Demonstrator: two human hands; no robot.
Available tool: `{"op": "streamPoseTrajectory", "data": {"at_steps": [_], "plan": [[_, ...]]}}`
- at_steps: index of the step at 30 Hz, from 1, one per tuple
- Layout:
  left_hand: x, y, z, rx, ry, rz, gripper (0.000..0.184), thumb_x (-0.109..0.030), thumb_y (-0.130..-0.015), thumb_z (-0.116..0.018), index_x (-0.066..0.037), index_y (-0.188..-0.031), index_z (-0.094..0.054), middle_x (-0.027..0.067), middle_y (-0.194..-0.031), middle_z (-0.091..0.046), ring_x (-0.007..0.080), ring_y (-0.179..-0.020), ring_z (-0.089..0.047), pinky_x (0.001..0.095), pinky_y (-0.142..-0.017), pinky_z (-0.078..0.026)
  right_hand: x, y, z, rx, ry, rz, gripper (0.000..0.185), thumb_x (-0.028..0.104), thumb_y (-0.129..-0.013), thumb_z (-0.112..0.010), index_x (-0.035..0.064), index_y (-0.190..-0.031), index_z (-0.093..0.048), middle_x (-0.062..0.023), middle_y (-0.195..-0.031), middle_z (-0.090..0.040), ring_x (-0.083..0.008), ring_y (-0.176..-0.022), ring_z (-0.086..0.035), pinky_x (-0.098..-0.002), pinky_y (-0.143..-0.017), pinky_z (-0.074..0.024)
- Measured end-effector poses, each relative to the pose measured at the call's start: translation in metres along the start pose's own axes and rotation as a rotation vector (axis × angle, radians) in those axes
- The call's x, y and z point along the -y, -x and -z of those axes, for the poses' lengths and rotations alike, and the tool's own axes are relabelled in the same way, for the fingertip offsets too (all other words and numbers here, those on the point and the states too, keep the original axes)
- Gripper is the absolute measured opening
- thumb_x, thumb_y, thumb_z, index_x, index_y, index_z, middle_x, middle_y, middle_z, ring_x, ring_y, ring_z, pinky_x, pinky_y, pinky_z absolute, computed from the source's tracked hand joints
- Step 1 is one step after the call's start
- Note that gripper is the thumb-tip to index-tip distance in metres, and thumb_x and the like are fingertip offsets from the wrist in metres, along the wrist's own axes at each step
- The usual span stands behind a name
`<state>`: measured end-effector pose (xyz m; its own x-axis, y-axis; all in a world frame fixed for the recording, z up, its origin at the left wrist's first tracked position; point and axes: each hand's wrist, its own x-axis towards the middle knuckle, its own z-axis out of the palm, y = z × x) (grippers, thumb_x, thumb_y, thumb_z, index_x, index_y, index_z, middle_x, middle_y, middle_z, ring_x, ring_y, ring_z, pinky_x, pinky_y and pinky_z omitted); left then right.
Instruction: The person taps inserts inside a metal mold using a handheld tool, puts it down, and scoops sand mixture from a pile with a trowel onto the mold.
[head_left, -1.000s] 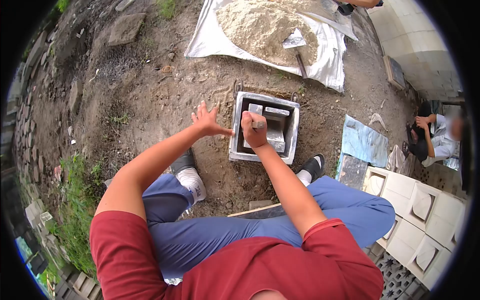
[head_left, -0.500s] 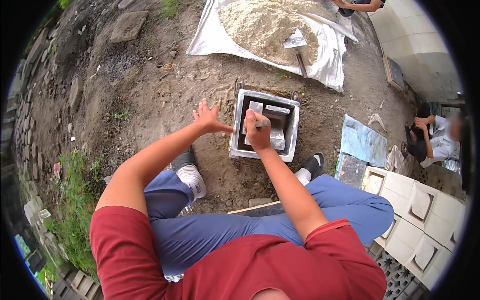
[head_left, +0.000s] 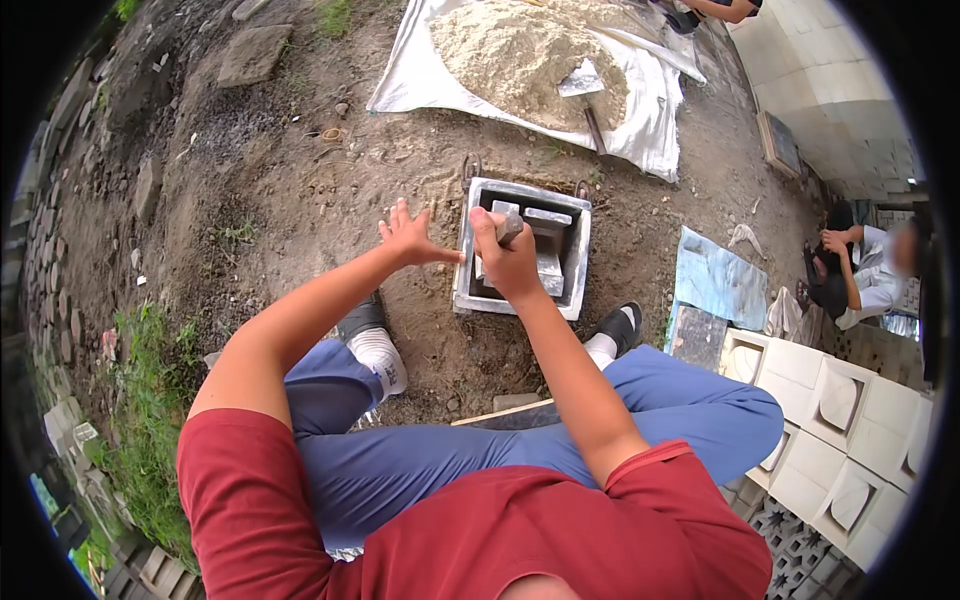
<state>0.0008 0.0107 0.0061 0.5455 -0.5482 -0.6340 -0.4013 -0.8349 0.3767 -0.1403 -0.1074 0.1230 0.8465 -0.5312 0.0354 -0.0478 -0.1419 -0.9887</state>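
Observation:
A square metal mould point(head_left: 585, 262) with a thick grey rim stands on the dirt between my feet, with raised metal blocks point(head_left: 549, 217) inside it. My left hand point(head_left: 408, 240) is open, fingers spread over the ground, its thumb reaching to the mould's left rim. Above the left part of the mould's opening, my right hand point(head_left: 509, 262) is closed around a short greyish bar point(head_left: 511, 229). The fist covers much of that bar, so its exact kind does not show. Part of the mould's inside is also hidden by this hand.
Beyond the mould, a pile of pale sandy material point(head_left: 510, 60) lies on a white sheet point(head_left: 655, 125), with a trowel point(head_left: 582, 80) on it. Pale blocks point(head_left: 815, 440) line the right side near a blue sheet point(head_left: 722, 275). A person point(head_left: 868, 290) sits at far right.
My right hand has shifted slightly left over the mould, and the bar has turned to point more away from me. My left hand stays at the rim. The whole view has shifted a little.

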Motion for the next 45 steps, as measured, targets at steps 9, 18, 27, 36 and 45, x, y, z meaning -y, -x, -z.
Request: {"op": "streamPoseTrajectory", "data": {"at_steps": [9, 18, 27, 36, 45], "plan": [[-0.001, 0.001, 0.0, -0.043, -0.017, -0.022, 0.147, -0.086, -0.049, -0.082, -0.012, -0.164, -0.025, 0.0319, -0.168, 0.003, 0.0455, -0.158, 0.006, 0.0616, -0.124, -0.003, -0.06, 0.019, -0.002, -0.038, -0.026, -0.002, 0.048, 0.024, -0.106, -0.057, 0.0011, -0.065, -0.046, -0.0015, -0.056, -0.039, -0.0084, -0.056, -0.038, -0.0336, -0.052, -0.0321], [0.001, -0.004, -0.004, -0.033, -0.037, 0.002, 0.146, -0.086, -0.049, -0.082, -0.012, -0.163, -0.029, 0.0316, -0.168, 0.003, 0.0464, -0.157, 0.005, 0.0632, -0.123, -0.004, 0.008, 0.0, -0.001, -0.152, -0.143, -0.03, 0.05, 0.025, -0.108, -0.054, 0.0043, -0.062, -0.048, 0.0025, -0.054, -0.044, -0.0064, -0.051, -0.039, -0.0326, -0.048, -0.0304], [0.001, 0.0, -0.003, -0.056, -0.026, -0.003, 0.144, -0.088, -0.049, -0.08, -0.013, -0.162, -0.031, 0.0315, -0.168, 0.001, 0.0465, -0.157, 0.002, 0.062, -0.124, -0.005, -0.066, 0.027, -0.017, -0.083, 0.133, 0.089, 0.044, 0.023, -0.105, -0.056, -0.0003, -0.068, -0.05, -0.0111, -0.057, -0.045, -0.0224, -0.05, -0.043, -0.0393, -0.051, -0.0357], [-0.001, -0.002, 0.0, -0.008, -0.043, 0.01, 0.146, -0.085, -0.049, -0.082, -0.012, -0.163, -0.027, 0.032, -0.168, 0.005, 0.0453, -0.158, 0.005, 0.0607, -0.124, -0.004, 0.007, 0.006, -0.006, -0.195, -0.186, -0.041, 0.051, 0.027, -0.107, -0.054, 0.0035, -0.063, -0.046, 0.001, -0.055, -0.043, -0.0086, -0.054, -0.037, -0.0331, -0.051, -0.0306], [0.0, 0.003, 0.0, -0.019, -0.023, 0.002, 0.146, -0.086, -0.051, -0.081, -0.01, -0.163, -0.027, 0.0327, -0.168, 0.003, 0.0459, -0.157, 0.003, 0.0607, -0.124, -0.005, -0.083, 0.031, -0.004, -0.109, -0.195, -0.101, 0.051, 0.027, -0.109, -0.05, 0.0094, -0.063, -0.039, 0.0037, -0.057, -0.038, -0.008, -0.052, -0.034, -0.0299, -0.051, -0.03]]}}
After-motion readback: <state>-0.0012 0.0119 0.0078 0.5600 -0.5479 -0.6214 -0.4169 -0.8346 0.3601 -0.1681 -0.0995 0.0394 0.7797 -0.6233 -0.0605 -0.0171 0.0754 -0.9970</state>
